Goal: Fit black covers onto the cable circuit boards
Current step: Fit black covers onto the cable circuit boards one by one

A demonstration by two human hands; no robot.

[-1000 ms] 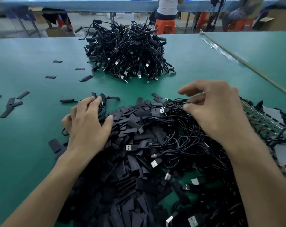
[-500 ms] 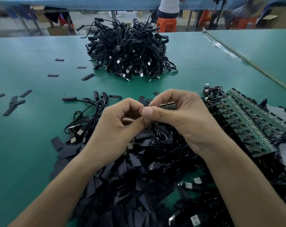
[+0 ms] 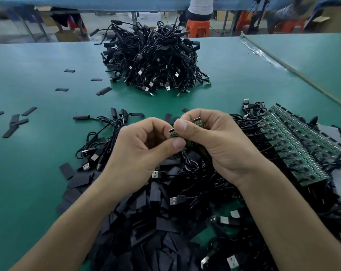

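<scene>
Looking down at a green table (image 3: pixel 38 163), we find a few loose black covers (image 3: pixel 19 122) lying flat at the far left. Toward the middle, our left hand (image 3: pixel 140 151) is raised above a heap of black covers (image 3: pixel 156 222), its thumb and curled fingers pinching a small circuit board (image 3: pixel 173 133) whose copper pads show. Beyond the hands, at the far side of the table, sits a tangled pile of black cables (image 3: pixel 154 61) with silver plugs. Our right hand (image 3: pixel 220 145) meets the left, thumb pressed on the same board, its curled fingers clamped around a second board piece (image 3: pixel 197 121) just behind. Loose cables lie beneath both wrists. At the right, near the right hand, a long panel of green circuit boards (image 3: pixel 302 145) rests on more cables.
</scene>
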